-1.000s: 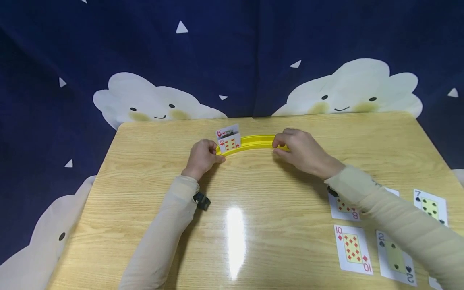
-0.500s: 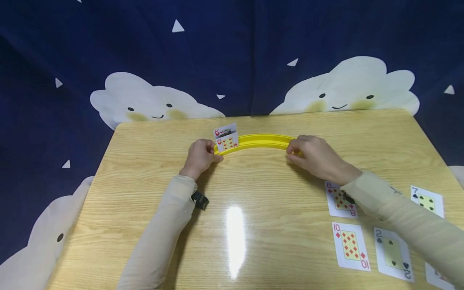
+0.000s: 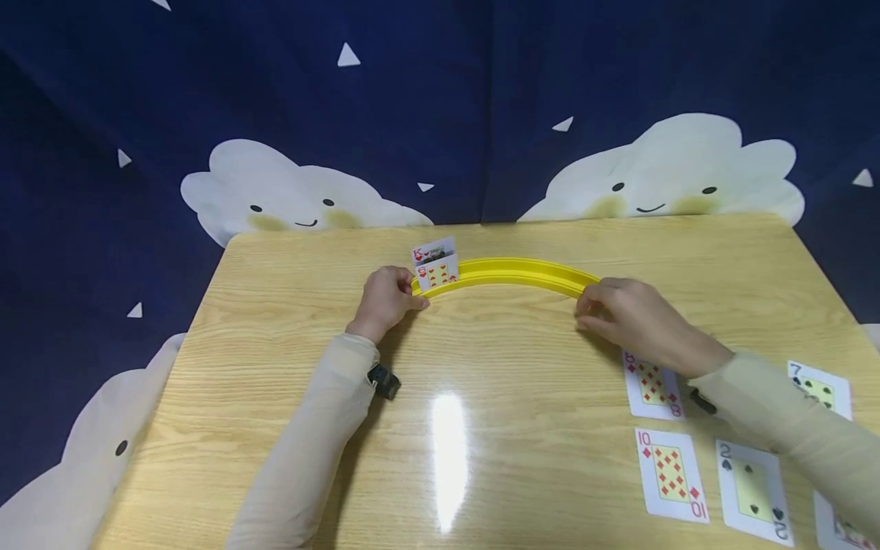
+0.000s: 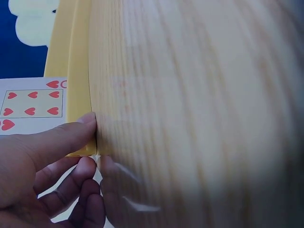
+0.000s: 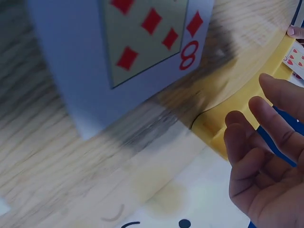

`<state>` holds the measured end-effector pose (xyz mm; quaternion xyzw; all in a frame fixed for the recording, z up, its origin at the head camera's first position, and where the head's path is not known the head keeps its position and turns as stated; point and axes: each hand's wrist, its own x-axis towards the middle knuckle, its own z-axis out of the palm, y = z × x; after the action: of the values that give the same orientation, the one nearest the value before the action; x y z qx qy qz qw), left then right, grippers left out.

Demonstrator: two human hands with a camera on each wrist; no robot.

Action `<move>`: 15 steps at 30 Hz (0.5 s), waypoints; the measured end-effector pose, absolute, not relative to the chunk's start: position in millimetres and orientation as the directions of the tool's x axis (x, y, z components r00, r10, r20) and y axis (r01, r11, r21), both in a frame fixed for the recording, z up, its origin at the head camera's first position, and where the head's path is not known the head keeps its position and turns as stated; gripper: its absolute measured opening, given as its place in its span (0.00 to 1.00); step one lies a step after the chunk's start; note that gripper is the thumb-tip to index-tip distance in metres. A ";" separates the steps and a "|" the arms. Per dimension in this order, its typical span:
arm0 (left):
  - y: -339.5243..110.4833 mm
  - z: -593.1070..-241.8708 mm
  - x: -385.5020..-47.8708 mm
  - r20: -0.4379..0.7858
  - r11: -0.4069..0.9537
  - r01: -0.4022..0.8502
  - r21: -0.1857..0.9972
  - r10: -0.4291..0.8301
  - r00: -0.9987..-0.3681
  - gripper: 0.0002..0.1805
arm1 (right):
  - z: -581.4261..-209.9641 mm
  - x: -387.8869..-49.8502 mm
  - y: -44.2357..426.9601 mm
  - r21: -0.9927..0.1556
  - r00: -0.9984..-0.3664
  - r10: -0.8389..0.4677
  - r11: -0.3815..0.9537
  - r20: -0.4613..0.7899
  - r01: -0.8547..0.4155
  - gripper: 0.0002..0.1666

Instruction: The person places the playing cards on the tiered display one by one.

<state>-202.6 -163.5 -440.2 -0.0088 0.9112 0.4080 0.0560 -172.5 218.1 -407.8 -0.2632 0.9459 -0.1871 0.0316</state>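
A curved yellow card holder [image 3: 519,270] lies near the table's far edge. A king of hearts [image 3: 435,249] and a six of hearts [image 3: 438,273] stand in its left end, the six in front. My left hand [image 3: 385,300] grips that end, the thumb pressing its near side in the left wrist view. My right hand [image 3: 635,317] is beside the holder's right end; in the right wrist view its fingers are loosely bent with nothing between them, and whether they touch the holder is hard to tell.
On the wooden table [image 3: 275,382], an eight of diamonds [image 3: 648,386], ten of diamonds [image 3: 670,475], two of spades [image 3: 754,493] and seven of spades [image 3: 818,386] lie face up at right. The right sleeve partly covers another card [image 3: 832,523]. A dark blue curtain [image 3: 481,92] hangs behind.
My right hand has slid right along the yellow card holder to its right end, uncovering more of it. The left hand stays on the left end and the two cards have not moved.
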 end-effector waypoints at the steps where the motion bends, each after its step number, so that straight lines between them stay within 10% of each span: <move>1: -163.2 -440.4 -202.4 -0.110 0.670 -0.062 0.740 0.030 -0.993 0.16 | -407.0 -170.4 220.2 -0.367 -0.867 -0.498 0.802 0.024 -0.471 0.09; 15: -163.0 -438.8 -200.8 -0.095 0.674 -0.047 0.737 0.034 -0.995 0.16 | -410.0 -154.9 269.5 -0.309 -0.899 -0.409 0.885 -0.158 -0.349 0.26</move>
<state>-200.8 -163.0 -438.8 -0.0037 0.9136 0.4036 0.0501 -154.9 269.5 -410.0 -0.1965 0.9645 -0.1378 0.1099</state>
